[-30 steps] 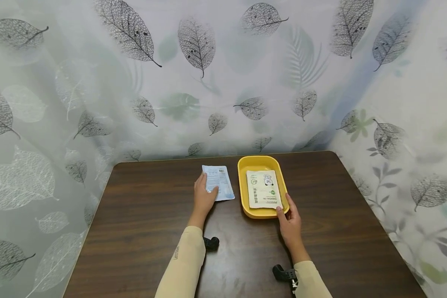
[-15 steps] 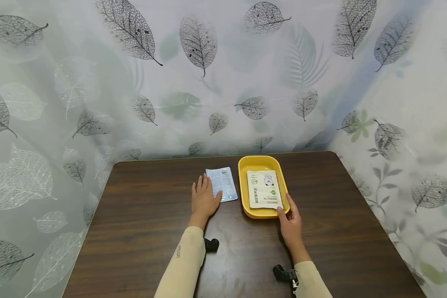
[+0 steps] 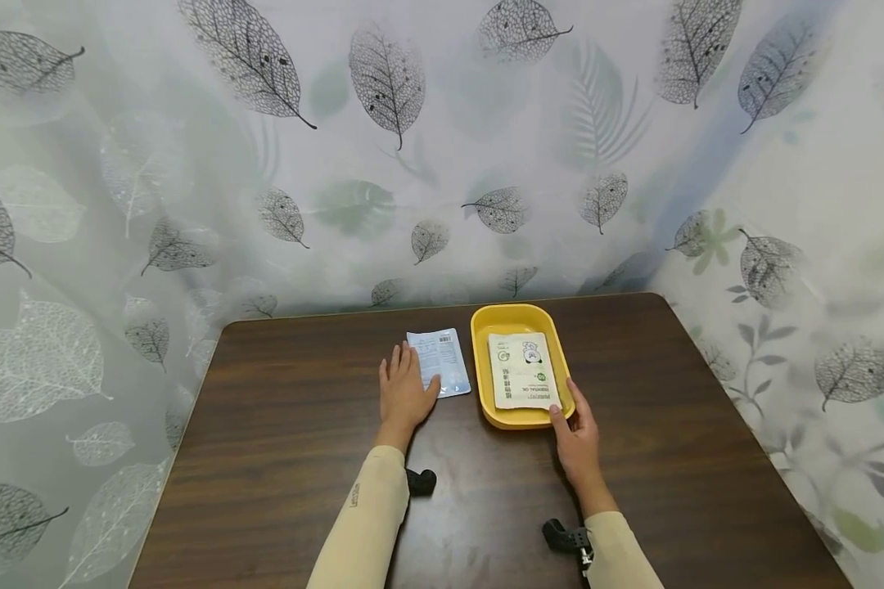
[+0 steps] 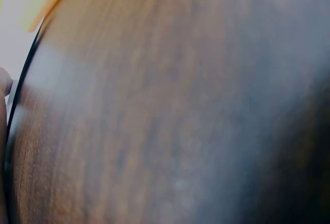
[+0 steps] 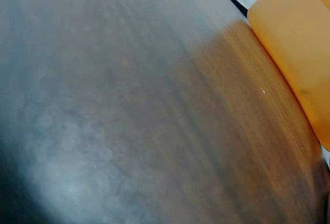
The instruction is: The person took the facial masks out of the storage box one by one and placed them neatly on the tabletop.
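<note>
In the head view, a light blue flat pouch (image 3: pixel 442 360) with printed text lies on the table left of a yellow tray (image 3: pixel 511 311). My left hand (image 3: pixel 405 397) rests palm down at the pouch's left side, fingers extended, fingertips and thumb at its edge. Inside the tray lies a cream packet (image 3: pixel 523 372) with green print and a cartoon animal. My right hand (image 3: pixel 580 438) grips the tray's near right corner, thumb over the rim and fingers outside. The right wrist view shows the tray's outer wall (image 5: pixel 294 43); fingers are barely visible there.
A dark brown wooden table (image 3: pixel 295 458) lies beneath everything. Behind and beside it hangs a leaf-patterned curtain (image 3: pixel 427 188). Black wrist devices (image 3: pixel 421 483) are worn on both arms.
The blue pouch has shifted slightly right and now lies flat. My left hand has loosened from it and spread its fingers. The right hand keeps its hold on the tray.
</note>
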`<state>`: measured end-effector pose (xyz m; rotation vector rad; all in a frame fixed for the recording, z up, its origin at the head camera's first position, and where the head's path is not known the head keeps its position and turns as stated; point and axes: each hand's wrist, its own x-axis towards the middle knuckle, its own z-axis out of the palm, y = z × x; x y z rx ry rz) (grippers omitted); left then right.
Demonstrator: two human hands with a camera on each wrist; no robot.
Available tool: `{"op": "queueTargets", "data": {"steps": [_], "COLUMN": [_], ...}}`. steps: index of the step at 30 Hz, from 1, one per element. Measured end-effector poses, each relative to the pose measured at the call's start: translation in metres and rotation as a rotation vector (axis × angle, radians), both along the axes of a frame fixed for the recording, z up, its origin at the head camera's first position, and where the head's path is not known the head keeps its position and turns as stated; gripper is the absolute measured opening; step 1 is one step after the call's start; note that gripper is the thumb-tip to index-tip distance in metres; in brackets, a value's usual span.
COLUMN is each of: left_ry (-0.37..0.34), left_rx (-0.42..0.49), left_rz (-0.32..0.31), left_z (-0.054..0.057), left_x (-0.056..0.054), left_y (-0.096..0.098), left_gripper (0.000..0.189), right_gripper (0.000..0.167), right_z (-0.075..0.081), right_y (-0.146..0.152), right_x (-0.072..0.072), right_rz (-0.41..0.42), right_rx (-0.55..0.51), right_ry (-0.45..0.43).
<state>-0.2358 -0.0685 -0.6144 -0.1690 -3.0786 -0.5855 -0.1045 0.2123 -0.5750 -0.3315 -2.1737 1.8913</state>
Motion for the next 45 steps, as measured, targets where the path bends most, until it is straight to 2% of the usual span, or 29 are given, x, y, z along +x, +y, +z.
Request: {"op": "queueTargets", "data": {"steps": [8,19,22,27,30,31,33,36,38,41,45], "left_ry": [-0.003,0.025,0.028,0.019,0.013,0.021,0.048,0.104,0.141,0.181,0.206], "left_rx": [0.006,0.010,0.010,0.009,0.011,0.034,0.136,0.393,0.567,0.718,0.853], "left_rz": [0.008,0.013,0.018,0.027,0.026,0.025,0.036,0.064,0.080,0.088,0.072], "left_z": [-0.001,-0.002,-0.003,-0.003,-0.003,-0.002,0.000,0.007,0.015,0.031,0.065], "left_x": [0.000,0.001,0.000,0.000,-0.001,-0.001,-0.001,-0.002,-0.002,-0.004,-0.007], "left_y": [0.000,0.000,0.000,0.000,-0.001,0.000,0.000,0.001,0.003,0.009,0.023], "left_gripper": [0.084,0.082,0.082,0.081,0.081,0.080,0.077,0.071,0.067,0.065,0.063], "right_gripper": [0.060,0.060,0.061,0.060,0.061,0.061,0.062,0.061,0.061,0.061,0.061], "right_z": [0.000,0.001,-0.007,-0.028,-0.027,-0.023,-0.014,-0.004,-0.001,0.000,0.000], "right_y": [-0.001,-0.001,0.001,0.006,0.006,0.005,0.004,0.003,0.002,0.002,0.002], "right_x": [0.000,0.001,-0.001,-0.007,-0.007,-0.006,-0.004,-0.002,0.000,0.000,0.000], "right_rz": [0.007,0.002,0.010,0.027,0.029,0.030,0.032,0.034,0.034,0.033,0.031], "right_rx": [-0.024,-0.002,-0.020,-0.050,-0.034,-0.033,-0.036,-0.039,-0.041,-0.033,-0.034], "right_ry": [0.038,0.015,0.038,0.088,0.083,0.078,0.065,0.054,0.050,0.036,0.024]}}
